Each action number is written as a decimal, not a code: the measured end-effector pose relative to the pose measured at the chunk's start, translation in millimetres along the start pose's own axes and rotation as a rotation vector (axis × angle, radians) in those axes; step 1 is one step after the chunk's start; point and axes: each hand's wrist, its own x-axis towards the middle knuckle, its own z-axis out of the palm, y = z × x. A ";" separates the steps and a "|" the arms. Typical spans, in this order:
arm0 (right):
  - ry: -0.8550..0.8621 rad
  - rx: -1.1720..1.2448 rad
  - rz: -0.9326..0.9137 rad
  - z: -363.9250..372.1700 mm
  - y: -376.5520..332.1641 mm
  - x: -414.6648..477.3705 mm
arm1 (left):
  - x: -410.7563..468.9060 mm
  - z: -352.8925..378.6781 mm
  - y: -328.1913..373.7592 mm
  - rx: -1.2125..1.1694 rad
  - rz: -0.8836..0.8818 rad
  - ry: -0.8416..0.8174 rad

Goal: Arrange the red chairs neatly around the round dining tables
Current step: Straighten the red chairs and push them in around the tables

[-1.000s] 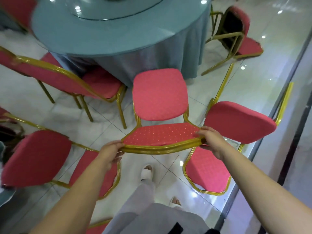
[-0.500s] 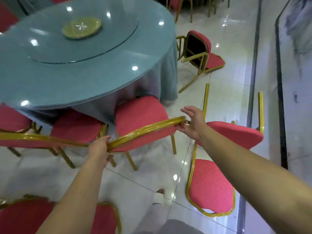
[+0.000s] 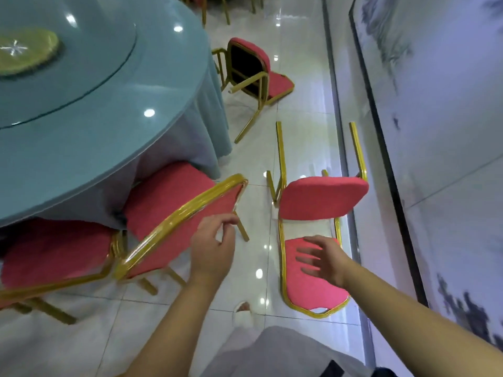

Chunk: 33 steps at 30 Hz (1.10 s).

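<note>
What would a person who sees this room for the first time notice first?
Probably the two red chairs lying tipped over on the shiny floor: one on its back just ahead of the open right hand, another further off beside the table. Next, the large round table with its blue cloth fills the upper left, with upright red chairs tucked at its edge near the left hand.

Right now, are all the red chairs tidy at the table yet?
Not yet. Two chairs look placed: the pushed-in chair and its neighbour stand with their seats at the round table. Both hands are empty; the left hand is beside that chair's back, while the right hand hovers over the tipped chair on the floor. Left to do: that one, and another fallen chair farther off.
</note>
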 end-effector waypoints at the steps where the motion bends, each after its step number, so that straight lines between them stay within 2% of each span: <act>1: 0.067 0.021 0.024 -22.4 14.3 -6.7 | 2.5 17.7 3.9 -0.072 -0.084 -0.161; 4: 0.209 0.082 0.060 -83.8 48.3 -29.9 | 5.6 68.8 -8.8 -0.120 -0.393 -0.621; 5: 0.232 0.105 0.054 -101.8 55.8 -36.1 | 3.3 83.8 -15.7 -0.092 -0.476 -0.728; 7: 0.269 0.142 0.036 -135.8 66.3 -44.8 | -8.1 109.3 -31.8 -0.011 -0.601 -0.838; 12: 0.355 0.215 -0.015 -206.2 77.0 -48.9 | -44.9 153.6 -57.1 0.080 -0.878 -0.811; 20: 0.377 0.236 0.096 -296.2 83.3 -30.6 | -107.8 185.4 -73.7 0.319 -1.081 -0.769; 23: 0.390 0.119 0.144 -323.2 95.5 2.1 | -130.2 210.3 -88.4 0.321 -1.151 -0.744; 28: 0.410 -0.101 0.242 -346.4 136.4 69.0 | -152.0 271.8 -125.1 0.319 -1.199 -0.849; 33: 0.430 -0.309 0.227 -360.5 177.7 169.7 | -159.4 349.5 -207.4 0.240 -1.231 -0.811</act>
